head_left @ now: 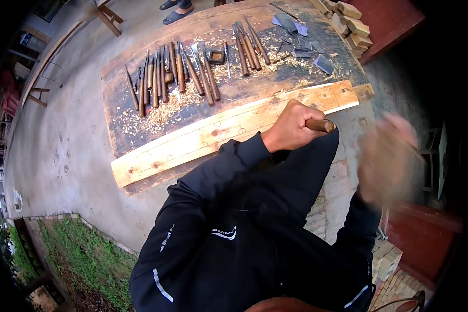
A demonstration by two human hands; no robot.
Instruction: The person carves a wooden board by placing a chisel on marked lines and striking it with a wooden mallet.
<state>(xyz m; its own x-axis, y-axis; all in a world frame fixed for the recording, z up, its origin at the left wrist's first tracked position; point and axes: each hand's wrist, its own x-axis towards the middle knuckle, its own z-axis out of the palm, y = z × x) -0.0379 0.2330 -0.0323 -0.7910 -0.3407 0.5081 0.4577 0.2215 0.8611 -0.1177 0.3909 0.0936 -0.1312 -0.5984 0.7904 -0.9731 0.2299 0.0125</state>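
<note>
A long pale board point(234, 127) with pencilled outlines lies along the near edge of the workbench. Over its right part, my left hand point(291, 125) is closed round a chisel point(320, 125); the butt of its round wooden handle points right, and its blade is hidden behind the hand. Out to the right and raised off the bench, my right hand point(399, 128) grips a wooden mallet point(392, 166). Motion smears both the mallet and that hand, so the mallet's exact shape is unclear. The two hands are well apart.
Several wooden-handled carving chisels point(179, 67) lie in rows among shavings point(164, 115) on the dark workbench point(120, 93). Abrasive scraps point(323, 65) sit at the far right. Wood blocks point(356, 28) are stacked beyond. A person's sandalled feet point(179, 13) show past the bench.
</note>
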